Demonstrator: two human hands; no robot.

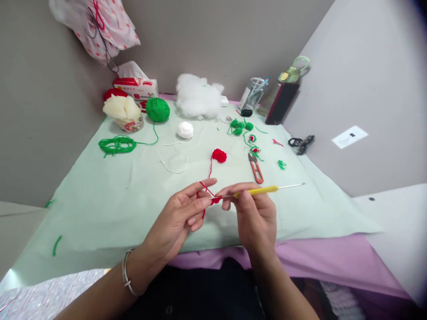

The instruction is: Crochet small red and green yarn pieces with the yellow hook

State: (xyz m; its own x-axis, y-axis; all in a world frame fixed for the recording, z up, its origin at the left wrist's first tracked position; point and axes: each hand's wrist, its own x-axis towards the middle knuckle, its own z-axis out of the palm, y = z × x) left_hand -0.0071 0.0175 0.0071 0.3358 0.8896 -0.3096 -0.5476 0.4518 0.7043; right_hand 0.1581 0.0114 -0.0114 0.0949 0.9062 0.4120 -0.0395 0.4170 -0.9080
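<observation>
My left hand point(182, 213) pinches a tiny red crochet piece point(216, 200), with red yarn point(210, 171) looped over its forefinger. That strand runs up to a small red yarn ball point(219, 155) lying on the pale green cloth point(110, 200). My right hand point(255, 213) grips a yellow-handled crochet hook point(258, 190); its metal tip meets the red piece, and its bare metal end points right. Both hands hover above the near edge of the cloth.
Orange thread snips point(255, 169) lie just beyond my right hand. Further back sit small green crochet bits point(240, 126), a white yarn ball point(185, 130), a green yarn ball point(158, 109), loose green yarn point(116, 145), white stuffing point(197, 95), a tissue box point(136, 87) and a cup of tools point(253, 94).
</observation>
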